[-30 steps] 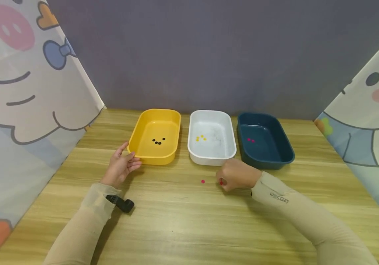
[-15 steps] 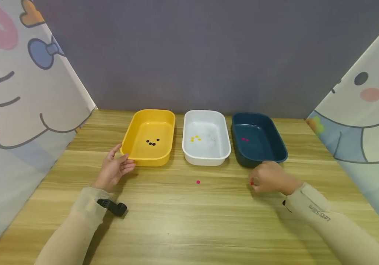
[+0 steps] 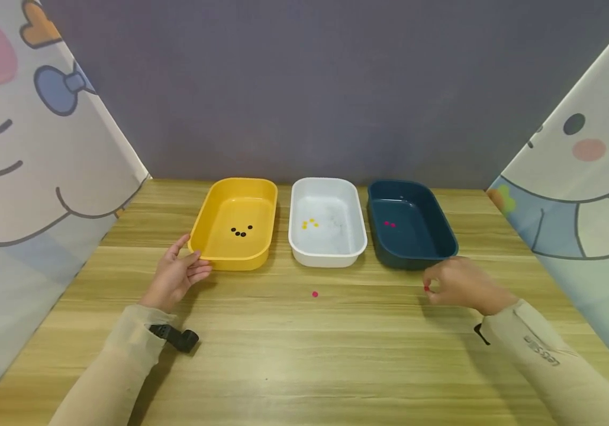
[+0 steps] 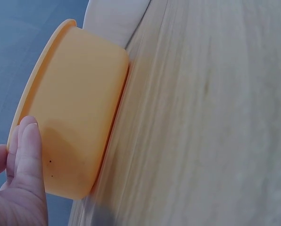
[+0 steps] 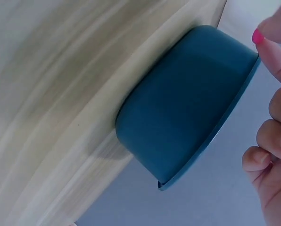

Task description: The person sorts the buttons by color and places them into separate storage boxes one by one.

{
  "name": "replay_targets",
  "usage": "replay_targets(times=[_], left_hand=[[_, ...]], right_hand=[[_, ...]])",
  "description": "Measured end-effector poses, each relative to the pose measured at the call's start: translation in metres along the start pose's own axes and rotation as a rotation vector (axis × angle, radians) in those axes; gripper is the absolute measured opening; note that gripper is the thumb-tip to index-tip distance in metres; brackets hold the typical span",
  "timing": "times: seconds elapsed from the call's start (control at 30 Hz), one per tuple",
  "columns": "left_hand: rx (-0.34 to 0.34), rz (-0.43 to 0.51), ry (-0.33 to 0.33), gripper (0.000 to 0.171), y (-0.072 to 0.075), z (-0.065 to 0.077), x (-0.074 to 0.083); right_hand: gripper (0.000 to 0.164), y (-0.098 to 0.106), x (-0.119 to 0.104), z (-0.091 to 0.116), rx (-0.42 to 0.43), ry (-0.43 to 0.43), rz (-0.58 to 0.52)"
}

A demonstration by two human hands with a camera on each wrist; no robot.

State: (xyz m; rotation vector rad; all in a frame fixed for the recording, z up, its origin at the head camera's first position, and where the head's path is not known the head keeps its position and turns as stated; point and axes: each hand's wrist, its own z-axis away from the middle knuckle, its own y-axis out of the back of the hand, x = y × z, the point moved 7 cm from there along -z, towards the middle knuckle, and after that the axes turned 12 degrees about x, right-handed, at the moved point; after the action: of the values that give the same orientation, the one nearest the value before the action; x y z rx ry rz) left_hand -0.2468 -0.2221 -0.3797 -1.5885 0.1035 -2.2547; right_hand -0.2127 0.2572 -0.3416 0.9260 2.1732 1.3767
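My left hand [image 3: 173, 278] touches the near left corner of the yellow tray [image 3: 229, 263] with straight fingers. In the left wrist view, those fingers [image 4: 29, 155] lie against the tray's outer wall. Between thumb and index finger, my right hand [image 3: 461, 285] pinches a small pink disc [image 5: 257, 36], just in front of the dark blue tray [image 3: 416, 262]. The right wrist view has this disc beside the tray's rim, outside it. Two pink discs [image 3: 390, 224] lie inside the blue tray. Another pink disc [image 3: 315, 294] lies on the table.
Between the coloured trays stands a white tray [image 3: 328, 260] with several yellow discs [image 3: 310, 223]. Several black discs [image 3: 240, 232] lie in the yellow tray. A grey panel [image 3: 304, 89] rises behind the wooden table [image 3: 283, 355], with printed cloth [image 3: 592, 195] on both sides.
My right hand has moved right with the pink disc, from in front of the white tray to the blue tray's near right corner. The left hand stays at the yellow tray; the view shifts slightly.
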Motion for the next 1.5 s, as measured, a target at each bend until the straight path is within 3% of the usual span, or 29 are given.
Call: replay_targets(times=[0.23, 0.5, 0.73, 0.87, 0.97, 1.17, 1.5], left_hand=[[0.011, 0.026, -0.003, 0.070, 0.004, 0.004, 0.000], [0.028, 0.022, -0.002, 0.069, 0.006, 0.006, -0.004], [0.054, -0.015, -0.033, 0.068, 0.005, 0.003, 0.000], [0.086, -0.039, -0.047, 0.068, 0.010, 0.002, 0.004], [0.097, -0.053, -0.051, 0.068, 0.013, 0.001, 0.005], [0.108, -0.076, -0.047, 0.067, 0.009, 0.000, -0.002], [0.083, -0.163, -0.070, 0.066, -0.004, -0.003, -0.014]], right_hand=[[0.014, -0.001, 0.012, -0.011, 0.015, -0.009, 0.008], [0.009, 0.001, 0.038, -0.025, -0.048, -0.090, 0.037], [0.005, -0.002, 0.064, -0.051, -0.185, -0.182, 0.046], [0.009, -0.009, 0.076, -0.075, -0.260, -0.180, 0.046], [0.011, -0.011, 0.083, -0.092, -0.239, -0.150, 0.071], [0.007, -0.007, 0.097, -0.108, -0.102, -0.098, 0.148], [0.011, -0.012, 0.118, -0.096, -0.141, -0.206, 0.133]])
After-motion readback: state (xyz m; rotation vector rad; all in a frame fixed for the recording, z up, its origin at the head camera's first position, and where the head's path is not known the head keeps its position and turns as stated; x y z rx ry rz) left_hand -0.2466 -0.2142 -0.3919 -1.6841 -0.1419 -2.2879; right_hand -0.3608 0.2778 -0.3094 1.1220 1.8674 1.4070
